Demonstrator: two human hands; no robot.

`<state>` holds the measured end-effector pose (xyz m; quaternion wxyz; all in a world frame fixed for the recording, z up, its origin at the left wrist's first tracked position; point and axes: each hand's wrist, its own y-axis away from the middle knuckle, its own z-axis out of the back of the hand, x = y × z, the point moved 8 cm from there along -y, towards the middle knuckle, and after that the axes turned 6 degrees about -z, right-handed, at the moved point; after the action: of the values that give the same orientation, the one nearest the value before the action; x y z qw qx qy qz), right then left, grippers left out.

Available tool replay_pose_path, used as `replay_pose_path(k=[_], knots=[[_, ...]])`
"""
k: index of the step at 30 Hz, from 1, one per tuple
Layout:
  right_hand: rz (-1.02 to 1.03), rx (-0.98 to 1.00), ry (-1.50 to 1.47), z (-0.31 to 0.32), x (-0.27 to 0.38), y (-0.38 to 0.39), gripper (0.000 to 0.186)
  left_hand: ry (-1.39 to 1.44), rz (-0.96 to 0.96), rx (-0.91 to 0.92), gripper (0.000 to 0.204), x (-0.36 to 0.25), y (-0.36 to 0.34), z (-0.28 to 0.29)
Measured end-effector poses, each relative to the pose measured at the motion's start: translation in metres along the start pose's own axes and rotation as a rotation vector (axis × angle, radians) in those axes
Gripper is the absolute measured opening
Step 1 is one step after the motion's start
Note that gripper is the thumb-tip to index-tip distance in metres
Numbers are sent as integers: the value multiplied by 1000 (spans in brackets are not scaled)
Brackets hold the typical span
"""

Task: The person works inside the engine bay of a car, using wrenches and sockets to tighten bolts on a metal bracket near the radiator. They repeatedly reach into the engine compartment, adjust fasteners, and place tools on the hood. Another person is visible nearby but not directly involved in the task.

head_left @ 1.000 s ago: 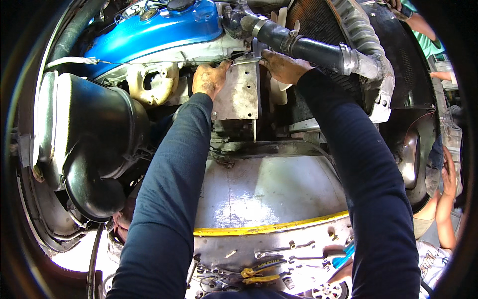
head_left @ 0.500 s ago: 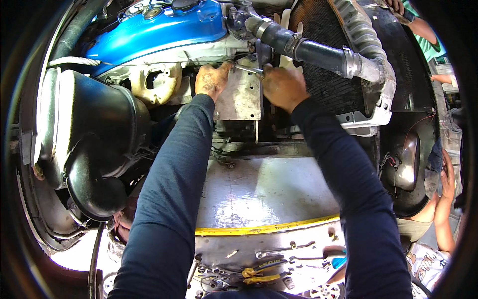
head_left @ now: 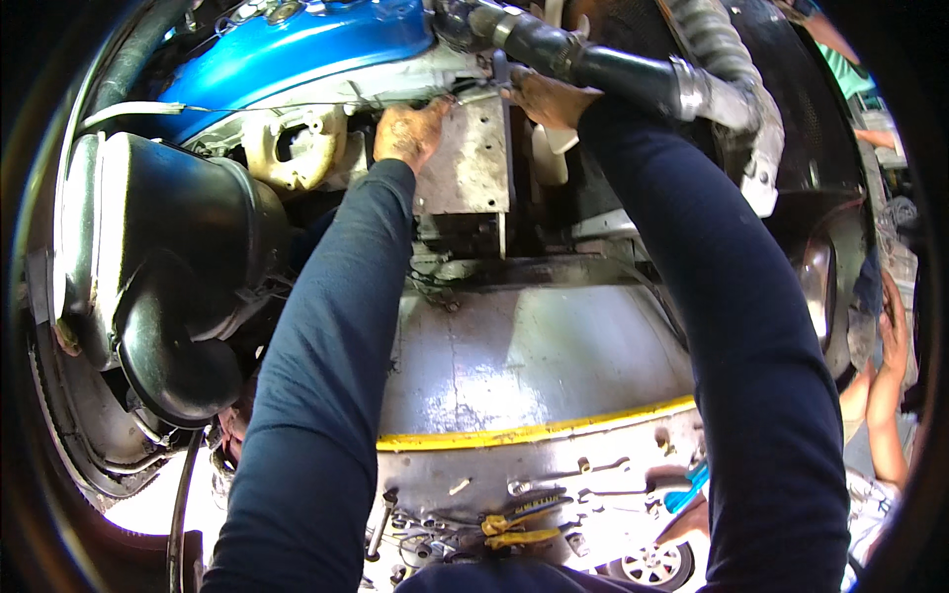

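A broad, smooth grey metal panel [head_left: 583, 341] fills the middle of the engine bay, edged along its lower side by a bright yellow strip [head_left: 534, 433]. The person's arms, in dark blue sleeves [head_left: 311, 366], reach over it from the lower edge. To the left sits a bulky, glossy black rounded housing [head_left: 168, 227], and above it stretches a long, shiny blue engine cover [head_left: 297, 54]. A thick black rubber hose [head_left: 623, 79], banded with metal clamps, runs across the upper right, just above the right wrist. Below the engine, between the two hands' sides, stands a flat, grey, worn metal plate [head_left: 474, 163] with small round holes; left of it is a cream-coloured cast metal piece [head_left: 262, 153] with a large opening. The left hand [head_left: 407, 135] is curled at the plate's upper left corner; whether its grip is closed on anything cannot be told. The right hand [head_left: 550, 97] holds, in a narrow grip, the right end of a slim silver metal tool [head_left: 479, 97], which lies across the plate's top edge and points toward the left hand. Near the lower edge, pliers with yellow-and-black handles [head_left: 494, 525] rest among other small metal tools on a pale surface.
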<state>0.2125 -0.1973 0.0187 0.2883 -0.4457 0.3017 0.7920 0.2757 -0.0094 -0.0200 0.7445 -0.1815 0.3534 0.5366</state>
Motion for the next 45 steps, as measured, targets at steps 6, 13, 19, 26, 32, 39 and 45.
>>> replay_pose_path(k=[6,13,19,26,32,39,45], knots=[[-54,264,-272,-5,-5,-8,54,34,62,-65,75,10,-5,0],[-24,268,-193,-8,2,-11,54,-283,-94,-89,37,24,-22,-16],[-110,245,-123,-14,-3,-14,51,-250,-19,-50,41,32,-28,-19],[-863,345,-1104,75,-25,30,36,-245,-57,-76,38,26,-23,-18],[-1308,557,-1329,112,0,34,34,-204,-104,-37,58,9,-5,-9],[-1019,98,-1145,103,-22,40,32,-79,84,-59,54,7,9,3],[-206,-39,-34,28,-16,12,43,-128,99,-28,35,-3,13,5]])
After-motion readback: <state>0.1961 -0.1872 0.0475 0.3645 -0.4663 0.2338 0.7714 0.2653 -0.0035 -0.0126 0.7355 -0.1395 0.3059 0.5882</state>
